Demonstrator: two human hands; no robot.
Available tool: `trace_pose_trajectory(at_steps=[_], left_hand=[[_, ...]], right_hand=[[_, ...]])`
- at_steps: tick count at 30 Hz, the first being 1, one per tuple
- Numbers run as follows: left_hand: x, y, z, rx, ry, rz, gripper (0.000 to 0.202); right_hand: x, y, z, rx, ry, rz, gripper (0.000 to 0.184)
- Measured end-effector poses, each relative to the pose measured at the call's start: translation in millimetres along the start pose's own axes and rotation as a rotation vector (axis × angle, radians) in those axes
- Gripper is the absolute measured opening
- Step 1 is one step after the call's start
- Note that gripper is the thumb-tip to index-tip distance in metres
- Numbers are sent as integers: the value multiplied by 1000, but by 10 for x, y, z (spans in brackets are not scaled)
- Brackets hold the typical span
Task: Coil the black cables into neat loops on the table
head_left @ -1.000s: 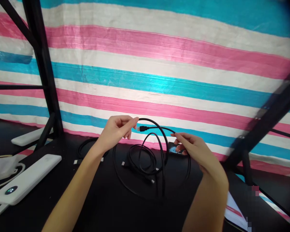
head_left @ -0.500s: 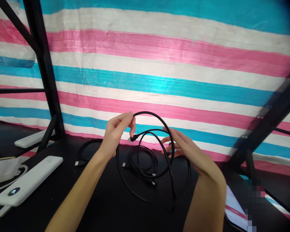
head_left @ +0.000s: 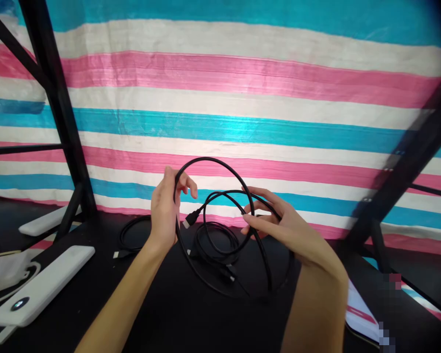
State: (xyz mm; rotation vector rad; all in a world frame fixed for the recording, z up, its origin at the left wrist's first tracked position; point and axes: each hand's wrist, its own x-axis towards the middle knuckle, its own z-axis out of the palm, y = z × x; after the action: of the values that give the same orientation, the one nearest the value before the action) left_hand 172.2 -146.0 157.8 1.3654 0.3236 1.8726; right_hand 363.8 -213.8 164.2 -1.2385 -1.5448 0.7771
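I hold a long black cable (head_left: pixel 220 166) above a black table (head_left: pixel 176 314), formed into loops between my hands. My left hand (head_left: pixel 165 211) is closed round the cable where the big loop starts, and a black plug end (head_left: pixel 191 217) hangs just below its fingers. My right hand (head_left: pixel 282 223) pinches the loops at their right side, thumb and fingertips together on the strands. The lower part of the loops droops to the table. A second coiled black cable (head_left: pixel 215 247) lies on the table under them.
Another black cable (head_left: pixel 130 235) lies left of my left hand. A white power bank (head_left: pixel 44 284) with a lit display sits at the left, with a second white one (head_left: pixel 40 223) behind it. Black frame posts (head_left: pixel 55 108) stand left and right. Papers (head_left: pixel 360 311) lie at the right. A striped tarp hangs behind.
The loop has risen and grown wider. My left hand turned from a fingertip pinch to a grip round the cable, and the plug end dropped below it. My right hand moved inward onto the loops.
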Motion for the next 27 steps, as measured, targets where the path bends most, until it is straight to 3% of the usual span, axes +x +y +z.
trace_pose_trajectory(at_steps=[6,13,20,27], left_hand=[[30,17,6,-150,-27,-48,41],[75,-135,-1,-93,-136,-147,45],[43,-193,-47,87,-336,-168,56],[68,-173,-77,233,-422,-276,35]], right_hand=[[143,146,-70,67,152,-16,45],[246,167,-53,283,552,-217,37],[209,100,-25,276,385,-264,30],[231,64,94,167,482,-378,28]])
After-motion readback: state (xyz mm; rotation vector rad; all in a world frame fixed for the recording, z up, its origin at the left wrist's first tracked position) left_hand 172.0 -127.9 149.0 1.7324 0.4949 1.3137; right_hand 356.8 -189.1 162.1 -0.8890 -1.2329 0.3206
